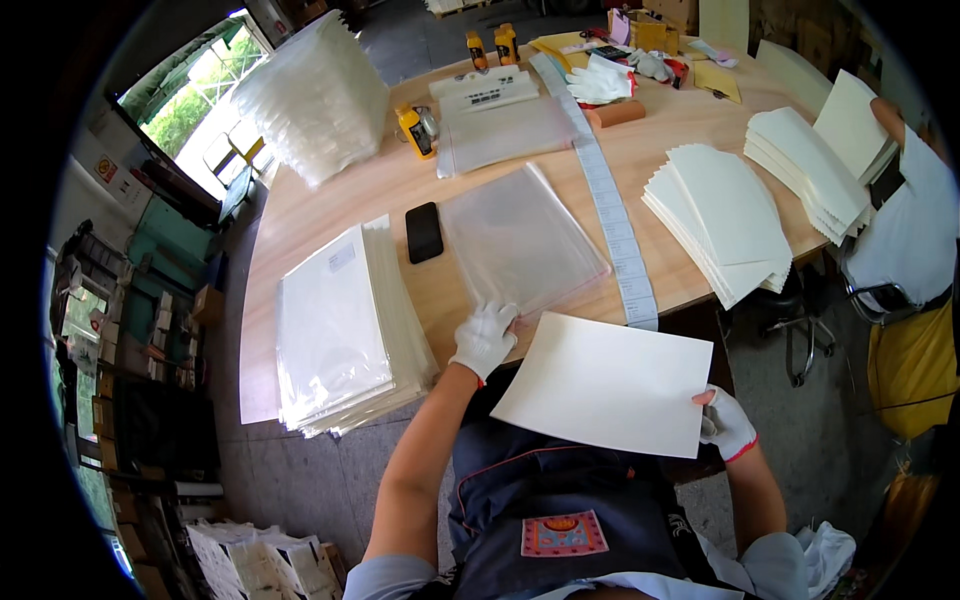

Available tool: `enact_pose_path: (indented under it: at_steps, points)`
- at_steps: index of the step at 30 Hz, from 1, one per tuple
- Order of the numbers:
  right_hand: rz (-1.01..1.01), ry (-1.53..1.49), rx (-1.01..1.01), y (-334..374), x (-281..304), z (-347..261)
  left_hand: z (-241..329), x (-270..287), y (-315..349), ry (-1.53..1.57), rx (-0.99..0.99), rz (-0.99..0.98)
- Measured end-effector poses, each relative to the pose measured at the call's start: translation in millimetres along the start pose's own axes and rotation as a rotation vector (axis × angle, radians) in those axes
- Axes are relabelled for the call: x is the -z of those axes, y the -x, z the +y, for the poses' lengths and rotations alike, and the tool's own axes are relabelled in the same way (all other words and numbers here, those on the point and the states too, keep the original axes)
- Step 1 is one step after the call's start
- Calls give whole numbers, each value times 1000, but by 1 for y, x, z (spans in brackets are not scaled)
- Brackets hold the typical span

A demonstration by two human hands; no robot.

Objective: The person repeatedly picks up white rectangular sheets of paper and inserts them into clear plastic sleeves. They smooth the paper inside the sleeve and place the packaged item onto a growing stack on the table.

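Note:
In my gloved right hand [726, 424] is a white card sheet [610, 385], gripped by its right edge and held over my lap, in front of the table. My gloved left hand [485, 338] is at the near left corner of a stack of clear plastic bags [525, 235], its fingers bent and pinching the edge of the bags. How many layers they pinch is too small to tell. Left of that hand lies a tall stack of bagged white sheets [335, 310]. A black phone [424, 233] rests between the two stacks.
A strip of labels [610, 215] runs across the wooden table [275, 255]. Fanned white sheets [722, 215] lie at the right, near a seated person [905, 215]. Farther back are a yellow bottle [414, 132], more plastic bags [510, 135], gloves [600, 80] and a large plastic-wrapped pile [315, 100].

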State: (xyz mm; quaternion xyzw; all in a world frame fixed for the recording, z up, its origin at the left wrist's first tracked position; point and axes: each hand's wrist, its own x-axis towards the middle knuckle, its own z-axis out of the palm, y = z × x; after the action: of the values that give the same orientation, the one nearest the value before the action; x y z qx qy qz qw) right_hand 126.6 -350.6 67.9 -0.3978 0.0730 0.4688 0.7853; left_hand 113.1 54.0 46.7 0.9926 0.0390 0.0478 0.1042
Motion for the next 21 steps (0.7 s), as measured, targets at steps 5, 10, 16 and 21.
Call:
enact_pose_path:
  at_steps: [5,10,16,21]
  points:
    - [118,-135,132,-10,1,17,-3,-6,11,91,-72,201]
    - [216,-184,293,-24,7,44,-2,-1,15,45,52,316]
    - [280,-156,331,-28,-32,58,15,28,16,473,113,287]
    - [156,-63,324,-22,-60,64,51,-36,29,829,230,897]
